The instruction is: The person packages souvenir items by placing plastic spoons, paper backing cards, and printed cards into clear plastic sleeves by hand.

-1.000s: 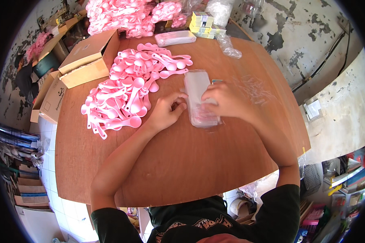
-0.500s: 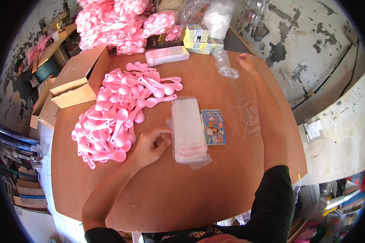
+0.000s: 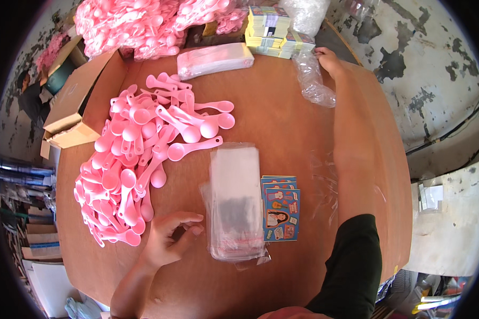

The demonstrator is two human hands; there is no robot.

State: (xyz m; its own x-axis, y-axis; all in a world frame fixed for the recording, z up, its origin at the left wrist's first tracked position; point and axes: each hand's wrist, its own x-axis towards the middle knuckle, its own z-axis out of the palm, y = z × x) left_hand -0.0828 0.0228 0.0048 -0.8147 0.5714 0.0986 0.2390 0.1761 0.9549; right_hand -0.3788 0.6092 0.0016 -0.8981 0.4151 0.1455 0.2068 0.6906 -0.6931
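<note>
My left hand is held just above the table at the left of a stack of clear plastic bags, thumb and curled fingers apart with nothing between them. Against the stack's right side lie several small blue printed cards, overlapping. A large loose pile of pink plastic measuring spoons covers the table's left. My right arm stretches far forward. My right hand is beside a crumpled clear plastic wrapper and the banded stacks of cards, its fingers bent and slightly apart; nothing shows in it.
Another bundle of clear bags lies toward the table's far edge. Behind it are heaped bagged pink spoons. An open cardboard box stands at the left. A person in dark clothing is at the far left.
My view has shifted, so the bags and cards sit lower. My right hand has come closer to the banded card stacks. My left hand has drawn slightly away from the bags, thumb and fingers parting.
</note>
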